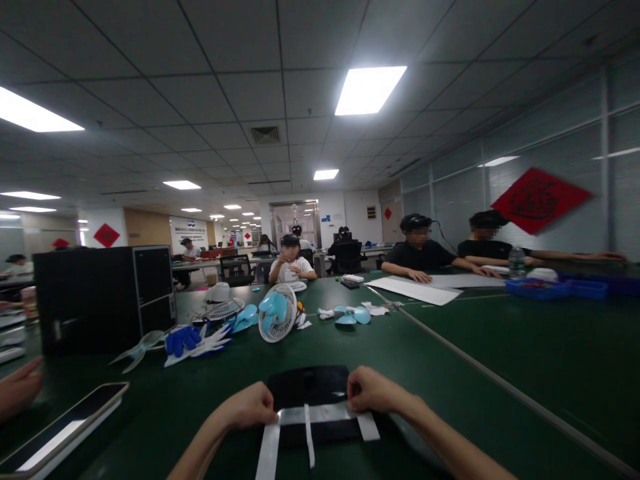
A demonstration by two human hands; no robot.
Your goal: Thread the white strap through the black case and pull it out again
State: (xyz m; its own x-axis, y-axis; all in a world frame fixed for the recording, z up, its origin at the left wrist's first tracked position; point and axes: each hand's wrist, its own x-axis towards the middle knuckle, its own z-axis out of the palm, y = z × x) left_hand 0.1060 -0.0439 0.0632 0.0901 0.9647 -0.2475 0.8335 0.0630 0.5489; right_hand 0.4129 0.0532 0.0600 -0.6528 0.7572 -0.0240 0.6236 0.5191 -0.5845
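Observation:
In front of me on the green table lies a flat black pad (307, 387) with a glossy pale strip (327, 413) across it. White woven straps (269, 450) hang from it toward me, including a narrow one (309, 437) in the middle and a short one (369, 427) at the right. My left hand (250, 405) is closed, its fingers pinching the strip's left end beside a white strap. With bent, closed fingers, my right hand (375, 390) grips the strip's right end over the pad's edge. Its fingertips are partly hidden.
A phone on a white box (65, 430) and another person's hand (20, 390) are at the left. Beyond lie blue-and-white gloves (197, 343), a fan grille with blue blades (277, 313), loose blades (353, 315) and a black computer case (95, 300). People sit across the table.

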